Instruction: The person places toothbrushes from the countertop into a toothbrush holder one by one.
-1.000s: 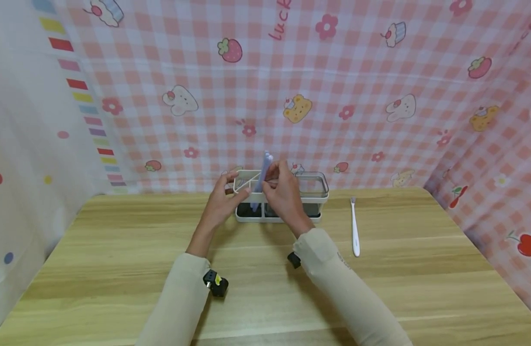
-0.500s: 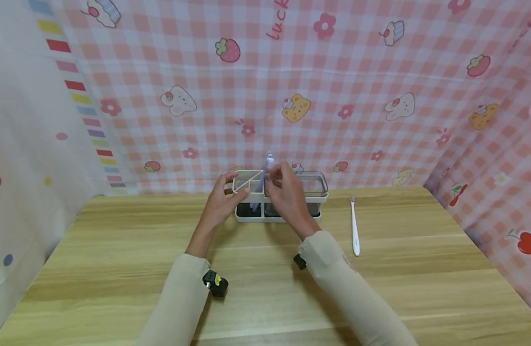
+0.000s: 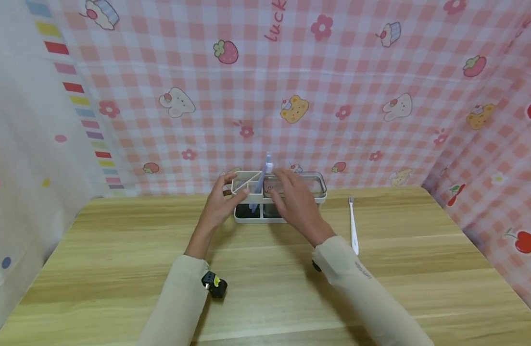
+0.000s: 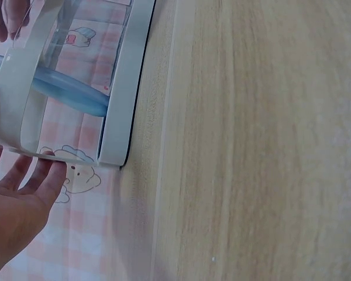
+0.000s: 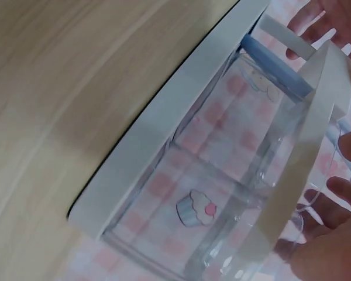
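Observation:
A white toothbrush holder with clear walls (image 3: pixel 248 220) stands at the back of the table. My left hand (image 3: pixel 218 204) grips its left end, thumb at the front of the upper rim and fingers behind. A pale blue toothbrush (image 3: pixel 259 186) leans upright in a left-hand compartment, its handle (image 4: pixel 70 91) reaching the base; a second brush head seems to overlap it. My right hand (image 3: pixel 302 204) hovers around the clear right-hand section (image 5: pixel 222 181), fingers loosely spread and holding nothing. In the right wrist view its fingers are beside the upper rim; whether they touch it I cannot tell.
A white toothbrush (image 3: pixel 354 226) lies on the wooden table (image 3: pixel 265 298) right of the holder, near my right forearm. A pink checked cloth (image 3: pixel 248 96) hangs close behind the holder. Black wrist cameras (image 3: pixel 214 285) sit at my sleeves.
My right hand has let go of the blue toothbrush, its fingers spreading as it shifts right. The toothbrush now leans in the holder by itself. My left hand keeps its grip on the holder.

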{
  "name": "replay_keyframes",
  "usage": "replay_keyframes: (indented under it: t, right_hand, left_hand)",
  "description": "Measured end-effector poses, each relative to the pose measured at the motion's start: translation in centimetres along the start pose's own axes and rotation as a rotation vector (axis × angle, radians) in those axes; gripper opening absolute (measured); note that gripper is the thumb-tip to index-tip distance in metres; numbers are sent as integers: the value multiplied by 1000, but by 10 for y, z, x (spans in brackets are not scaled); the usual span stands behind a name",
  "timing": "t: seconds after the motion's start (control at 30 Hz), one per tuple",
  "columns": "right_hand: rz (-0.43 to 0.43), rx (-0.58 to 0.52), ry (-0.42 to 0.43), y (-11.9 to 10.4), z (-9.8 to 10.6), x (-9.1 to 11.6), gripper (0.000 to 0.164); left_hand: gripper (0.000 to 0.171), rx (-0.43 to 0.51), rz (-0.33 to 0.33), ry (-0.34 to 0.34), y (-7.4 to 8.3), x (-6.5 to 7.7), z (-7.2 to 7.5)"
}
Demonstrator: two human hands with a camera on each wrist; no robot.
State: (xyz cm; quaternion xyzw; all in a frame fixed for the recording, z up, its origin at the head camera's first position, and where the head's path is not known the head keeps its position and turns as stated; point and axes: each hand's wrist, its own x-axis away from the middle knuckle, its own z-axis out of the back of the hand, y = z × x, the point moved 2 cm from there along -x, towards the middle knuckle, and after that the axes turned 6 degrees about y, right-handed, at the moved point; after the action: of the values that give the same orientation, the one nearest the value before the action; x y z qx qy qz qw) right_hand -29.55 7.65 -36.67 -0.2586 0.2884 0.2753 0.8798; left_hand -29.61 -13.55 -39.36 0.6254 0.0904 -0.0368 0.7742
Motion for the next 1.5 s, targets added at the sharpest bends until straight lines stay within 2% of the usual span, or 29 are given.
replay_keyframes:
  t: [0.23, 0.37, 0.73, 1.17, 1.2, 1.5]
  right_hand:
    - [-78, 174, -132, 5, 7, 10, 62]
    - [-102, 227, -180, 10, 12, 14, 62]
    - [-177, 232, -232, 24, 26, 18, 65]
    - [-274, 304, -294, 33, 33, 23, 72]
    - [-281, 302, -296, 34, 34, 24, 72]
    - [-294, 331, -302, 45, 43, 28, 77]
  left_hand:
    - [66, -8, -17, -2, -1, 2, 0]
    - [65, -8, -19, -6, -2, 3, 0]
    - [66, -16, -24, 4, -1, 3, 0]
    - [66, -15, -18, -4, -2, 2, 0]
    - [66, -11, -11, -8, 2, 4, 0]
    - [66, -12, -19, -4, -2, 0, 0]
